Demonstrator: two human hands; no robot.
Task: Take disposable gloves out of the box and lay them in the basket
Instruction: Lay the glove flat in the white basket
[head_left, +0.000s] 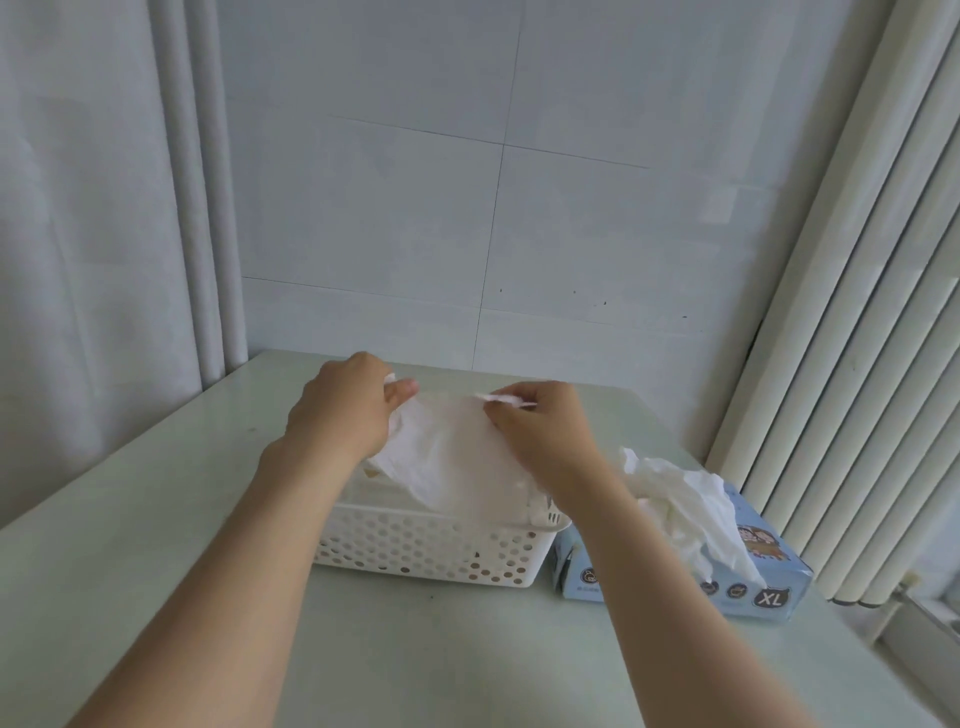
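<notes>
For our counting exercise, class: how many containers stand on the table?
2: a white perforated basket in the middle, and a blue glove box just right of it. The arms could hide something small.

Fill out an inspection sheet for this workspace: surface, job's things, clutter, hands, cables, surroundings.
Surface: pale green table, a few small specks.
Job's things: white perforated basket at centre; glove held spread above it; blue box marked XL close beside the basket on the right, bunched gloves sticking out of its top.
Clutter: nothing seen.
Hands: left hand pinches the glove's left edge; right hand pinches its right edge.
Cables: nothing seen.
Surroundings: tiled wall behind; curtain on the left; white tubes, likely a radiator, on the right.
</notes>
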